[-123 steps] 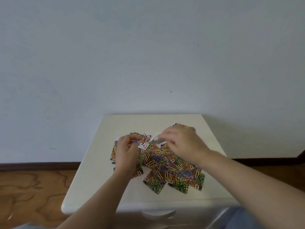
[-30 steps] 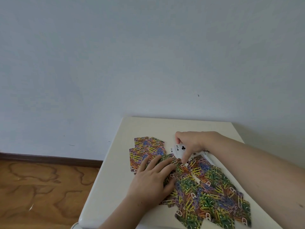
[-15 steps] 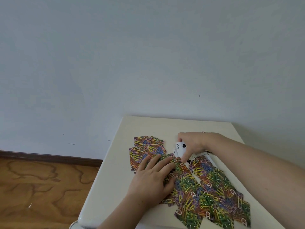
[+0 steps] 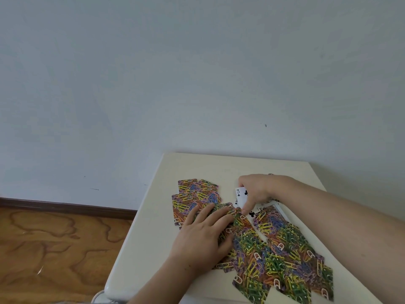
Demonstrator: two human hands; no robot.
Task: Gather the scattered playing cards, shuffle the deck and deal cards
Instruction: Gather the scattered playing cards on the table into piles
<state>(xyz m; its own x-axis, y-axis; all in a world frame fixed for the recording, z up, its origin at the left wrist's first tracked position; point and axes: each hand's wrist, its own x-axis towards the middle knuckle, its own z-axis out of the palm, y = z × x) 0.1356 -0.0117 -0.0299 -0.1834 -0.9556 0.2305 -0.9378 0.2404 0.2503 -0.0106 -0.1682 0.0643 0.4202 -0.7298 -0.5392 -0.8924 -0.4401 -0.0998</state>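
My left hand (image 4: 206, 235) lies flat on the spread of playing cards (image 4: 274, 249), fingers (image 4: 215, 215) stretched forward and slightly fanned, palm pressing the patterned backs against the table (image 4: 140, 238). My right hand (image 4: 258, 190) is at the far end of the spread, its fingertips closed in a pinch on a face-up three of clubs (image 4: 241, 194) that stands tilted off the surface; another face-up card with a club pip lies just beside it, partly under the backs. The rest of the deck is scattered in an overlapping band running from a small cluster near the table's left edge (image 4: 195, 191) down toward me on the right, almost all face down. I judge the gathering is barely begun, since most cards lie loose on the table. The risk I see is in the pinch: I cannot tell whether I hold one card or two, and if I lift with a card stuck beneath, it may drop and flip or slide away. The cards near the left edge sit close to the drop to the wooden floor (image 4: 54, 244), so a careless sweep with my flat hand could push some over. Mixed face-up and face-down cards, if squared together unturned, would spoil the shuffle and the deal.
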